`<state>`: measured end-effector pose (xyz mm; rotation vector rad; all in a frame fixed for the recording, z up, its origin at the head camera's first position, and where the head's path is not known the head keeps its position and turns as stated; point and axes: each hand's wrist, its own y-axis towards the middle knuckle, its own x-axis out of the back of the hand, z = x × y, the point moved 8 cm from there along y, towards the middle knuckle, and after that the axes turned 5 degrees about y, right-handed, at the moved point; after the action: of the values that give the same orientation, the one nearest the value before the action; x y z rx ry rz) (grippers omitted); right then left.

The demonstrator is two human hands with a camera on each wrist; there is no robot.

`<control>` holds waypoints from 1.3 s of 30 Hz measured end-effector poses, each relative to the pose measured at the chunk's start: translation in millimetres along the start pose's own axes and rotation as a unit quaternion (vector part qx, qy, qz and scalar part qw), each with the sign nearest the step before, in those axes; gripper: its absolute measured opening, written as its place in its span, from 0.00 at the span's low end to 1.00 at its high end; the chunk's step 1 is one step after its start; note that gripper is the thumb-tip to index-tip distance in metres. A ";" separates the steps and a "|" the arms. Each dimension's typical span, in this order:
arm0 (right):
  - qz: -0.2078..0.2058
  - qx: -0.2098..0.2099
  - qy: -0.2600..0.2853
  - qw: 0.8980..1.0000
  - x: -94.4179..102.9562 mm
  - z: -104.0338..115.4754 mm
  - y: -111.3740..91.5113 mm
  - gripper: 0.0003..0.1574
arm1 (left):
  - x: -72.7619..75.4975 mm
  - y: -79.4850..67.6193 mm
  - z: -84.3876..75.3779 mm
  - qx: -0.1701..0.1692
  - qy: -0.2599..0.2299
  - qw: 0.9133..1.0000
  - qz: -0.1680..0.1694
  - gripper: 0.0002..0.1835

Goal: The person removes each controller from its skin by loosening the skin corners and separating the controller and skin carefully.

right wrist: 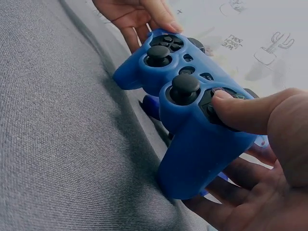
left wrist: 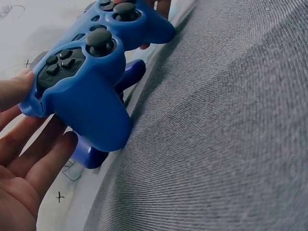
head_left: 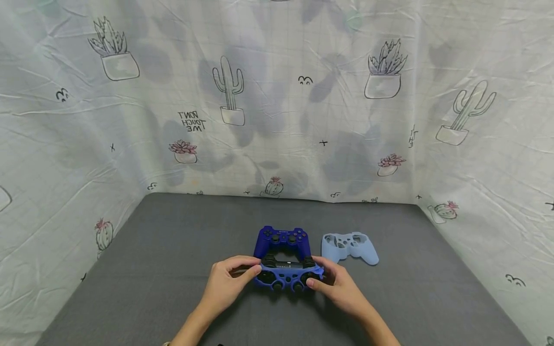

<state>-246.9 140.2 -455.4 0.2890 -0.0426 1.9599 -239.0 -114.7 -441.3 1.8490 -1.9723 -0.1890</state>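
Between both hands is a black game controller (right wrist: 186,87) wearing a blue silicone sleeve (left wrist: 94,108), tilted up with its shoulder-button side toward the back wall. My left hand (head_left: 227,283) pinches its left end, thumb on the sleeve's edge and fingers behind. The right hand (head_left: 344,290) grips the other end, its thumb (right wrist: 240,110) over the face buttons and its fingers around the back. Near the right fingers, a bit of the sleeve sticks out at the top corner. Just behind lies a dark blue controller (head_left: 283,236), partly overlapped by the held one.
A light blue silicone sleeve (head_left: 348,247) lies flat on the grey cloth-covered table (head_left: 182,240), right of the dark blue controller. White fabric walls (head_left: 277,105) printed with cacti enclose the table at the back and both sides.
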 end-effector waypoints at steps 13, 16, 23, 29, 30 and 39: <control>-0.089 -0.018 0.008 0.996 3.4 1.5 -0.9 0.27 | 6.3 -0.9 -24.3 -0.067 0.059 0.994 -0.063 0.06; -0.084 -0.042 0.014 0.995 2.4 -2.0 -1.2 0.28 | 8.1 -0.3 -11.0 -0.042 0.071 0.994 -0.068 0.05; -0.066 -0.096 0.041 0.992 0.8 -9.3 -2.9 0.31 | 5.9 1.0 12.2 0.047 0.097 0.994 -0.036 0.05; -0.029 -0.106 0.032 0.994 0.7 -13.6 -2.6 0.30 | 4.2 0.4 18.3 0.070 0.155 0.985 -0.024 0.06; -0.021 -0.105 0.029 0.994 0.3 -14.4 -2.2 0.30 | 4.4 0.1 18.7 0.070 0.165 0.984 -0.024 0.06; -0.023 -0.097 0.034 0.994 2.8 -17.9 -1.2 0.35 | 5.7 1.4 21.1 0.077 0.165 0.983 0.019 0.12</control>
<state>-250.1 146.1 -472.2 0.0935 -0.1795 1.9024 -248.8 -124.1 -458.6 1.7975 -1.8284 0.2716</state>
